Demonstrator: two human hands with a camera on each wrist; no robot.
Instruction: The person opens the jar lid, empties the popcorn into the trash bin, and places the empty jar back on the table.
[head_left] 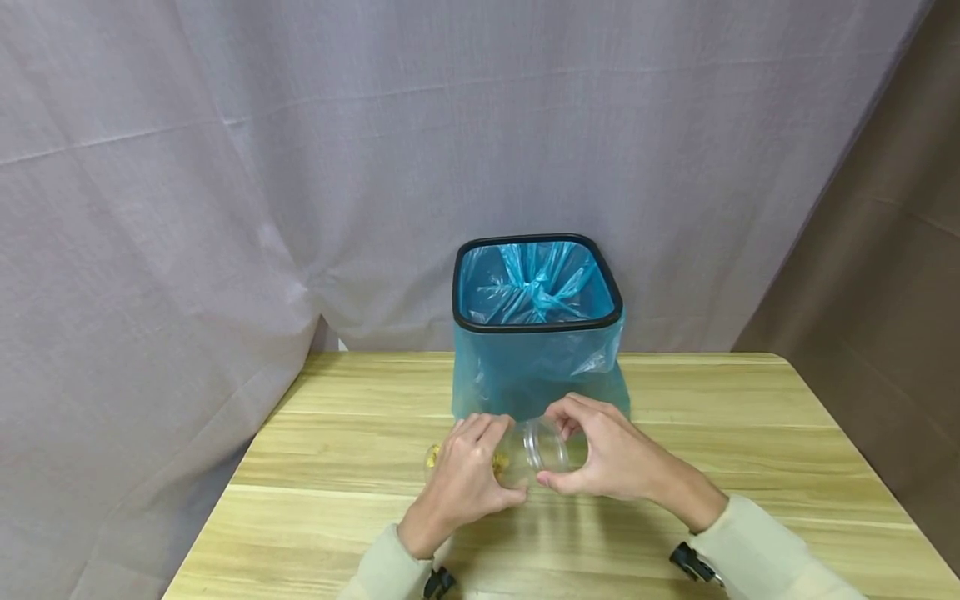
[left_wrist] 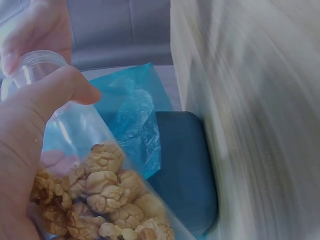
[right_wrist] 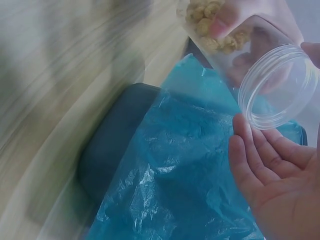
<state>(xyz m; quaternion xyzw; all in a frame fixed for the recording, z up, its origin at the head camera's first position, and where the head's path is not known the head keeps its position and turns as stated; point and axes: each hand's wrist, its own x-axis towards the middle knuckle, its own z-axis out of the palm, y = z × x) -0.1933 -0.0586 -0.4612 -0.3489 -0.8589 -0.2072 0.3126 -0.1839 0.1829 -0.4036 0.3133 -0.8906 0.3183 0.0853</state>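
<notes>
A clear plastic jar (left_wrist: 62,127) lies on its side between the two hands, its wide threaded mouth (right_wrist: 252,92) turned to the right. Shelled walnuts (left_wrist: 107,200) are gathered toward its bottom end. My left hand (head_left: 468,471) grips the body of the jar, thumb on one side and fingers behind it. At the mouth end, my right hand (head_left: 611,454) curves its thumb and fingers around the clear rim. In the right wrist view its fingertips sit right at the lower edge of the mouth.
Just beyond the hands stands a bin with a black rim (head_left: 540,327), lined with a blue plastic bag (head_left: 536,292). The light wooden table (head_left: 337,425) ends at a grey curtain (head_left: 360,167) behind the bin. Dark wrist straps (head_left: 693,562) show at the sleeves.
</notes>
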